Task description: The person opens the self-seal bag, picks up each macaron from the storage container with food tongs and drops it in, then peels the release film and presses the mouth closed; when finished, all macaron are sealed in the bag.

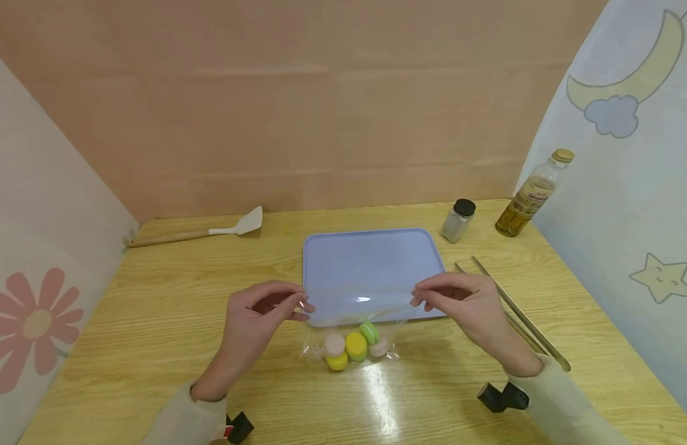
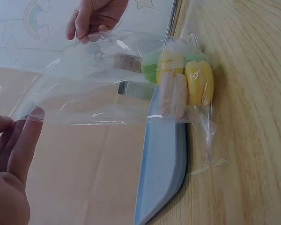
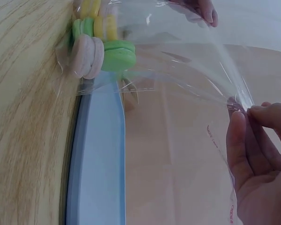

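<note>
A clear plastic bag (image 1: 343,309) with several macarons in pink, yellow and green hangs upright between the two hands. The macarons (image 1: 357,346) lie together at its bottom, close to the tabletop. My left hand (image 1: 268,309) pinches the left corner of the bag's top edge between thumb and fingers. At the opposite corner, my right hand (image 1: 460,303) does the same, seen closely in the right wrist view, where the thumb and fingers (image 3: 236,131) meet on the film. Behind the bag lies a light blue tray (image 1: 371,259), partly seen through the film.
A white spatula (image 1: 248,222) with a wooden handle lies at the back left. A small black-lidded jar (image 1: 457,221) and an oil-coloured bottle (image 1: 532,194) stand at the back right. Metal tongs (image 1: 521,315) lie beside my right forearm. Fabric walls surround the wooden table (image 1: 182,309).
</note>
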The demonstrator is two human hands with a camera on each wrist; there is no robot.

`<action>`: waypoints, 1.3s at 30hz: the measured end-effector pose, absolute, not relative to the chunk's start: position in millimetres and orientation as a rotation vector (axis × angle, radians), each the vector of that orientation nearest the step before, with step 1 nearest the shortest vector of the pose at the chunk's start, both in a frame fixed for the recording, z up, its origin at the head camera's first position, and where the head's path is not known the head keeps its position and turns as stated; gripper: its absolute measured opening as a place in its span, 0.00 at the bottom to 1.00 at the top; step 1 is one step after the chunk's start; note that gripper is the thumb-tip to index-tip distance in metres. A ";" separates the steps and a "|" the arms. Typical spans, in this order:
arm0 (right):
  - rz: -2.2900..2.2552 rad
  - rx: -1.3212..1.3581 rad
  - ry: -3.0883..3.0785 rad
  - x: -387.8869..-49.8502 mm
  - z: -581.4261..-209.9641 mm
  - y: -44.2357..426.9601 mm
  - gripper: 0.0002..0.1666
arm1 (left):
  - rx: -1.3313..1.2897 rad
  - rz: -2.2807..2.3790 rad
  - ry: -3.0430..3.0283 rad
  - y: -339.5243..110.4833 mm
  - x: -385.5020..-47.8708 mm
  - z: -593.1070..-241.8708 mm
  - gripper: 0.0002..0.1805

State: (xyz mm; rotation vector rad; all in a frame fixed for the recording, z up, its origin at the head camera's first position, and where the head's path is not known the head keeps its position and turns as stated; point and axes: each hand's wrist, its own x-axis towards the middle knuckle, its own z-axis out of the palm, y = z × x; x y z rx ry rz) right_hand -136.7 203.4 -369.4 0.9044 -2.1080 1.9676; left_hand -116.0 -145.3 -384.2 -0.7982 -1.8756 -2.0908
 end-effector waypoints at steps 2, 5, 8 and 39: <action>1.989 0.970 -2.033 -138.1 -370.9 202.6 0.14 | -0.795 -2.077 -1.876 -145.9 -116.4 -383.9 0.09; 1.992 1.043 -1.955 -140.1 -373.7 202.2 0.16 | -0.837 -2.073 -1.846 -146.7 -117.6 -383.8 0.10; 1.987 1.060 -1.930 -141.7 -376.2 202.4 0.18 | -0.926 -2.055 -1.791 -148.4 -119.6 -384.5 0.11; 1.957 1.300 -1.758 -152.9 -390.1 208.3 0.19 | -1.256 -1.738 -1.711 -162.5 -134.0 -388.7 0.17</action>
